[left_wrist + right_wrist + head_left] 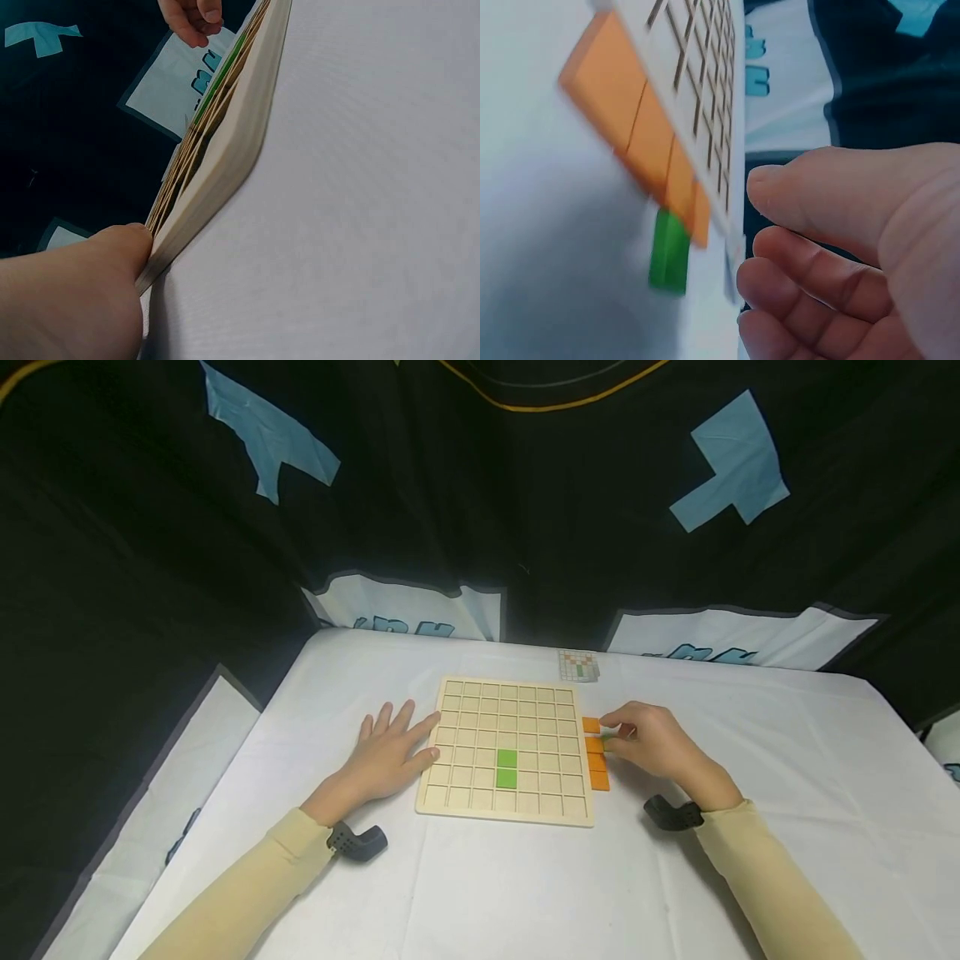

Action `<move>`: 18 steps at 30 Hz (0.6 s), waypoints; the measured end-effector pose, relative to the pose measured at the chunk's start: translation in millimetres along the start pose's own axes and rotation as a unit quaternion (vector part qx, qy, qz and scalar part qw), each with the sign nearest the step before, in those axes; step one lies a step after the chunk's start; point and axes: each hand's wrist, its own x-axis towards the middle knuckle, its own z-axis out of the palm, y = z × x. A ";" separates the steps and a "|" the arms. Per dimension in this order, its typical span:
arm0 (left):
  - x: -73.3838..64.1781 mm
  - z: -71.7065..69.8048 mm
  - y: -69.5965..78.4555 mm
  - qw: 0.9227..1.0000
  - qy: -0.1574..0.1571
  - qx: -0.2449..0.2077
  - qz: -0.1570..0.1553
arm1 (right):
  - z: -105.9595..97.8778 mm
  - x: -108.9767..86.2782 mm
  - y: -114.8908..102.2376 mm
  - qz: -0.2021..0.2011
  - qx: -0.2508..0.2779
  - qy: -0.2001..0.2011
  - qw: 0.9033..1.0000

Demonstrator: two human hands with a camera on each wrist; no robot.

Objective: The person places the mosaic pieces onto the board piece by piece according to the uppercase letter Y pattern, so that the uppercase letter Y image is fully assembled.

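Note:
A wooden grid board (465, 799) lies on the white table, with two green square tiles (507, 768) set in its cells. My left hand (385, 760) is spread flat, thumb and index finger touching the board's left edge; the left wrist view shows the thumb (124, 244) against that edge. Along the right edge lie several orange tiles (619, 82) in a row. A loose green tile (670, 255) sits beside them. Over these tiles hovers my right hand (656, 742), loosely curled. In the right wrist view, its thumb and fingers are apart, nothing visible between them.
A small card (578, 666) printed with a coloured grid lies behind the board's far right corner. The white cloth of the table (787, 760) reaches back to a black curtain (480, 510) bearing pale blue tape pieces (738, 460).

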 end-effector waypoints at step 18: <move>-0.9 -0.6 1.0 1.000 0.003 0.001 0.002 | 7.4 0.1 16.2 0.053 -0.003 -0.021 0.998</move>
